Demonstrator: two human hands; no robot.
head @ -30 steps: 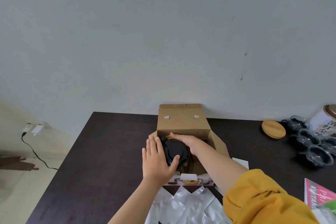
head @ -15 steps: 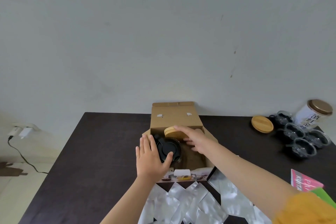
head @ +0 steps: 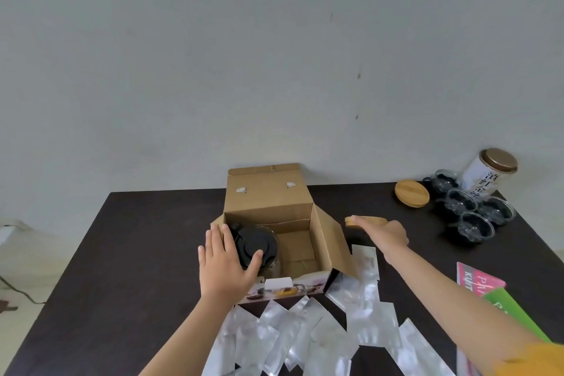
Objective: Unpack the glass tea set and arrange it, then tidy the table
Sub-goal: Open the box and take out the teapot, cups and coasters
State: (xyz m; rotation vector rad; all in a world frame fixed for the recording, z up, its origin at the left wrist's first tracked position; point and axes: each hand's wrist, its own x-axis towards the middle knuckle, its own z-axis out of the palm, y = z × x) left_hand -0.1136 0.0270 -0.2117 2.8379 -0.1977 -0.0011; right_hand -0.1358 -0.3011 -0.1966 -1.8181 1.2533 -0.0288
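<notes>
An open cardboard box [head: 305, 217] stands mid-table with its lid up. In its left half sits a glass teapot with a black lid [head: 254, 243]. My left hand [head: 227, 262] rests flat on the box's left side, thumb on the black lid. To the right of the box, above the table, my right hand [head: 384, 233] holds a round wooden coaster [head: 364, 220] edge-on. Another wooden coaster [head: 412, 193] lies at the back right beside several glass cups [head: 476, 224].
Several silver foil packets [head: 305, 336] are strewn along the near edge of the dark table [head: 137, 253]. A white tea tin with a bronze lid [head: 488, 175] stands at the far right corner. Pink and green booklets [head: 479, 281] lie at right.
My right hand lifted a wooden coaster out of the box and carried it right, past the box's side flap. My left hand stayed on the teapot lid.
</notes>
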